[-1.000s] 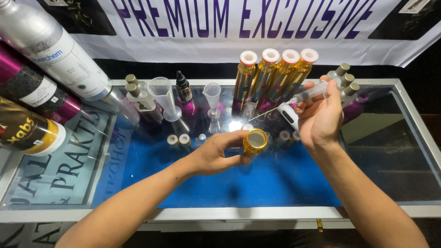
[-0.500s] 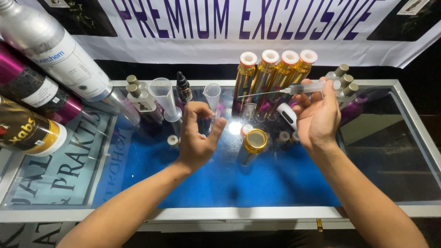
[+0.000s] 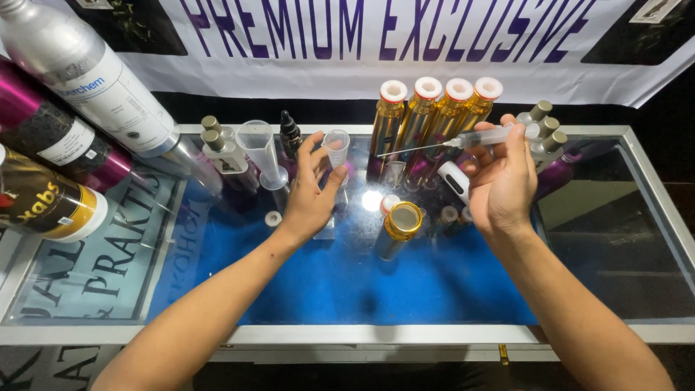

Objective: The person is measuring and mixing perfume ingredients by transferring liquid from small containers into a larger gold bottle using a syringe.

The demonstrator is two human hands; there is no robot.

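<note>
Glass counter (image 3: 622, 239); left hand (image 3: 311, 195) open beside small beaker (image 3: 336, 148), right hand (image 3: 503, 185) gripping syringe (image 3: 478, 137).

A small perfume-refill stall: a glass-topped display counter (image 3: 637, 217) lined in blue; a row of gold bottles (image 3: 434, 116) with white caps; large metal canisters (image 3: 87, 80) lying at one end; clear measuring cups (image 3: 257, 141); a dropper bottle (image 3: 289, 134); a syringe (image 3: 485, 136); a printed white banner (image 3: 347, 51) hung behind.

Sharp, evenly lit — lamp glare on glass tabletop (image 3: 644, 239)
</note>
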